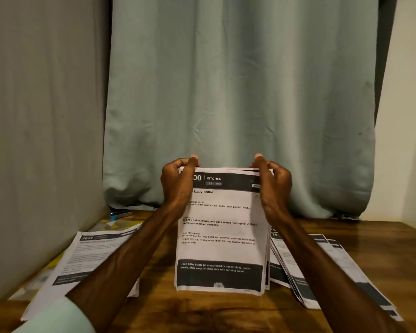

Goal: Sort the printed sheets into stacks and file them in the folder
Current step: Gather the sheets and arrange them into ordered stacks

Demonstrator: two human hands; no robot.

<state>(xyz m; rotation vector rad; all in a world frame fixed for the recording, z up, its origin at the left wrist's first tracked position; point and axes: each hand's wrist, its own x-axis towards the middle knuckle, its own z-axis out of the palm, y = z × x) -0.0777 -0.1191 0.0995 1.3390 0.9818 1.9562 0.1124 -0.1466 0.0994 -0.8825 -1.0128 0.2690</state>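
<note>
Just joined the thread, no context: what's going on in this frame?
A person is holding a stack of printed sheets upright, its bottom edge resting on the wooden table. The left hand and right hand grip its top corners, apparently squaring it. The front sheet is headed KITCHEN. Another pile lies flat to the left and fanned sheets lie to the right. A yellow item, possibly the folder, sits behind the left pile. Nothing looks filed yet.

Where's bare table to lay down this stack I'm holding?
Bare table shows just in front of the held stack and at the far right corner. The left pile and the fanned sheets on the right crowd both sides.
</note>
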